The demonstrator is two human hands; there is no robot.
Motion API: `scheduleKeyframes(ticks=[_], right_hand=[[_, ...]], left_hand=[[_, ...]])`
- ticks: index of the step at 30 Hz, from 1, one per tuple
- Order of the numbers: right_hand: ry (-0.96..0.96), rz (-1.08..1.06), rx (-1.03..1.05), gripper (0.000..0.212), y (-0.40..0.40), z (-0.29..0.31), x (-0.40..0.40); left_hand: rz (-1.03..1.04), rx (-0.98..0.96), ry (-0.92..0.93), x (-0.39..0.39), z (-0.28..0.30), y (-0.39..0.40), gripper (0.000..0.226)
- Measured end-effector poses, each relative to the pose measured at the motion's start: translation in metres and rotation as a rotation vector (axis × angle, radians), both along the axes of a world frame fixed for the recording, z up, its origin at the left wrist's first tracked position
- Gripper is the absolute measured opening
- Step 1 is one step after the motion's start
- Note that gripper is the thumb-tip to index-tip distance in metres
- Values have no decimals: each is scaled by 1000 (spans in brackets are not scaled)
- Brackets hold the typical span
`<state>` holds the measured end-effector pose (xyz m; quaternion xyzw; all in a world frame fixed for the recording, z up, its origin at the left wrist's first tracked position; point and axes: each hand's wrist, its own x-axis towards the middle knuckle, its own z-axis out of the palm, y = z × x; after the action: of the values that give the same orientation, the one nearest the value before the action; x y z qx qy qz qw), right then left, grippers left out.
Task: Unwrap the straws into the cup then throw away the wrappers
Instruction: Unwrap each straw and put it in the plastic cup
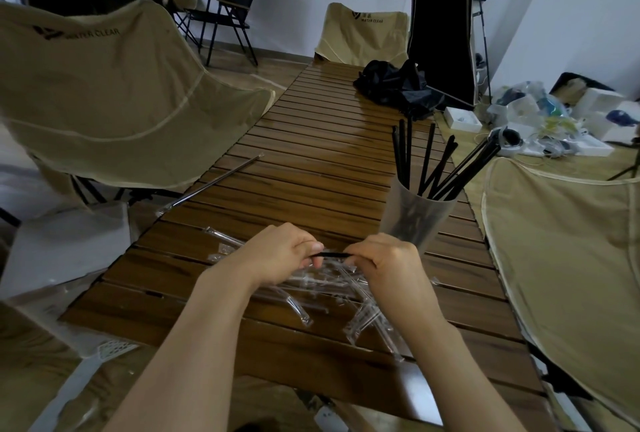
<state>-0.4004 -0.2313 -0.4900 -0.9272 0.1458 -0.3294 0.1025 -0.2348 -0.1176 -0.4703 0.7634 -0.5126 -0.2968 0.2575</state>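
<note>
Head view: both hands pinch one black straw [333, 254] above the slatted wooden table [311, 168].

Left hand [277, 253] and right hand [388, 265] have their fingers curled round opposite ends of the straw, held level between them. Beneath lies a heap of clear wrappers [332, 296]. Just beyond the right hand stands a translucent cup [415, 220] of unwrapped black straws [440, 164]. One wrapped straw [214, 182] lies far left, well apart.

"WATER CLEAR" with a logo on the left tan chair [104, 85], same print on the far tan chair [363, 33]
</note>
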Motion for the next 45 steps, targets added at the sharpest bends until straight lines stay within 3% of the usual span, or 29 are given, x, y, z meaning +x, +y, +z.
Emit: scheduleKeyframes(ticks=[2,5,8,11,21,25,32,39,43,45], right_hand=[[-50,86,-66,14,-3,0,4],[-2,-29,12,12,2,-2,1],[35,-92,110,14,4,-4,-4],[-8,-108,203,13,-1,-2,-2],[-83,-107,95,18,0,1,-1],[-89,-111,98,18,1,1,-1],[-6,-183,261,11,-5,-3,-7],[108,-247,437,7,-5,-10,-8],[273,-142,720,67,9,-4,-2],[208,-58,868,78,19,2,5]], left_hand=[[-2,25,23,0,3,1,38],[-11,21,12,0,5,2,36],[-50,-24,-91,-3,2,0,13],[-60,-79,-218,-8,7,-3,11],[-27,34,-73,-5,18,2,41],[-2,43,-111,-3,18,4,42],[92,-27,-451,11,18,9,31],[325,-139,-605,26,26,20,19],[216,-258,-365,21,35,17,19],[146,-270,-293,13,32,12,19]])
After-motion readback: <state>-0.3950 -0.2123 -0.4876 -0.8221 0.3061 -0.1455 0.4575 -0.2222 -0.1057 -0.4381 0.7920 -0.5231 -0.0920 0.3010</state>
